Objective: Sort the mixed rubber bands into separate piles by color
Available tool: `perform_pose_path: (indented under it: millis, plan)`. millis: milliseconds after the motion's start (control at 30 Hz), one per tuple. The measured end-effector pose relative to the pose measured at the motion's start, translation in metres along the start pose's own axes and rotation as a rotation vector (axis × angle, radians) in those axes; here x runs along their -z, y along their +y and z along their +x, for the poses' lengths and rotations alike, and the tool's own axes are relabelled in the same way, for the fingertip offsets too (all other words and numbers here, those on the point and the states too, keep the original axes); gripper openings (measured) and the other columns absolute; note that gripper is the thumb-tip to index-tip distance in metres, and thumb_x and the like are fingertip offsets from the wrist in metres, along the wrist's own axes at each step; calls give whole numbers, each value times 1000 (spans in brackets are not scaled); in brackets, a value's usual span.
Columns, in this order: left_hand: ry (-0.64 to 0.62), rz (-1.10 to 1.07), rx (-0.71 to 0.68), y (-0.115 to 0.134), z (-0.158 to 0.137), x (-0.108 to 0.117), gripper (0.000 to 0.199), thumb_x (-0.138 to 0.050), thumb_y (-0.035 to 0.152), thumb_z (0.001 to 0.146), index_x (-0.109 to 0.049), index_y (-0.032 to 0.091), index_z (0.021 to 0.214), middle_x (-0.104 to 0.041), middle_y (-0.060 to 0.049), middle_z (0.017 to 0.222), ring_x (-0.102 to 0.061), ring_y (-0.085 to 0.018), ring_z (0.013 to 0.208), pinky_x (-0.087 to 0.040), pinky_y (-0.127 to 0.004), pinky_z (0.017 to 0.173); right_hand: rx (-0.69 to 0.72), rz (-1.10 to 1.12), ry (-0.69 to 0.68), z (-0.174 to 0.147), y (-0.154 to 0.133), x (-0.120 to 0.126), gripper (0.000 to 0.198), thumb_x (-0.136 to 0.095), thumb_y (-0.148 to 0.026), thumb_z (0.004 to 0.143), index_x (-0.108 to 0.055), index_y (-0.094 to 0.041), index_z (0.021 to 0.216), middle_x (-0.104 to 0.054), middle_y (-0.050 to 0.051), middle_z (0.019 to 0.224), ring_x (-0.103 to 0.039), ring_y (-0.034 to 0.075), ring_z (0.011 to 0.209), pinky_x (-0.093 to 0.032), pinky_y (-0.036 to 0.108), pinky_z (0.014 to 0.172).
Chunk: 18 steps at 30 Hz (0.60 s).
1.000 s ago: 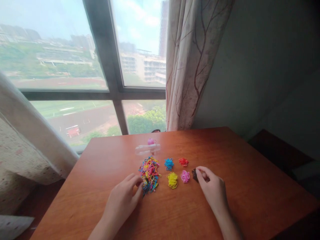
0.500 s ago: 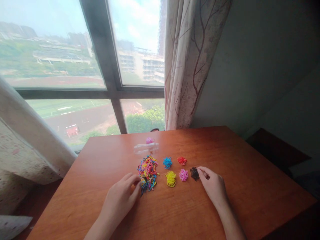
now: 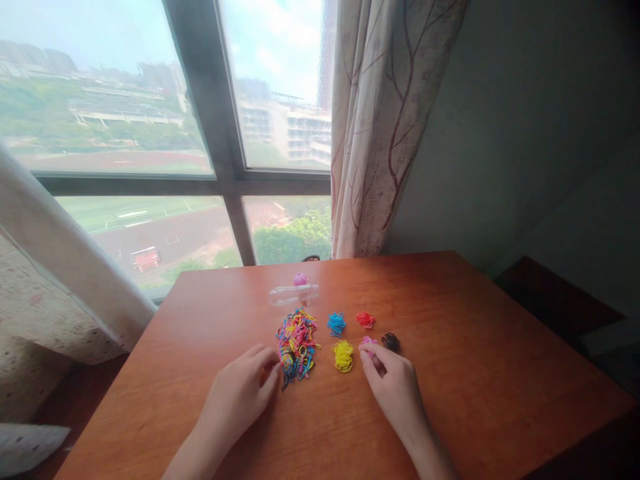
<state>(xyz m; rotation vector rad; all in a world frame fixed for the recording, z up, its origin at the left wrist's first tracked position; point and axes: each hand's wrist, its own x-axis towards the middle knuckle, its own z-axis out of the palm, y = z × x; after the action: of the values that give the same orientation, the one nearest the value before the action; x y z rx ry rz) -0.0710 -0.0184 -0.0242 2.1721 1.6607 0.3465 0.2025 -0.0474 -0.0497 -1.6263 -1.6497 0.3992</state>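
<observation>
My left hand (image 3: 245,383) rests at the left edge of a mixed pile of small colourful rubber bands (image 3: 299,340). Its fingers are curled, thumb and forefinger close together against the bands; what they hold, if anything, is hidden. My right hand (image 3: 393,380) is over a small pink heap of rubber bands (image 3: 369,341), partly covering it. Thumb and forefinger are pinched there, and any band between them is too small to make out. Beside that hand lie a black heap (image 3: 391,342) and a yellow heap (image 3: 343,357). Farther back are a blue heap (image 3: 337,324) and a red heap (image 3: 365,320).
A clear plastic container (image 3: 294,295) lies on its side behind the mixed pile, with a purple-pink object (image 3: 301,279) just beyond. Everything sits on a brown wooden table (image 3: 240,300). A window and curtains (image 3: 365,200) stand past its far edge.
My right hand has moved left, from the black heap to the pink one. My left hand has stayed at the mixed pile's edge. The view has shifted slightly.
</observation>
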Motion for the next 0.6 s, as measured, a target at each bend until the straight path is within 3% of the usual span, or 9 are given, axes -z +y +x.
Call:
perform_pose_path:
  millis: [267,600]
  plan:
    - [-114,-24,-60,7,-7,6,6,-54,25,81,-59,23,77,-64,1,81,-58,-15,73,-37,-21,63,76,43,-167,-27,-30,-42,24,-48,-21,92,-71,-23,87,-67,-1,69,-62,14,60,-40,22,59]
    - [-149,-102,-138,1,-6,2,13,-46,16,81,-56,23,76,-63,0,81,-58,-16,75,-38,-22,66,95,-37,-201,-35,-34,-44,23,-48,-17,90,-69,-24,83,-67,-2,70,-62,13,63,-38,22,60]
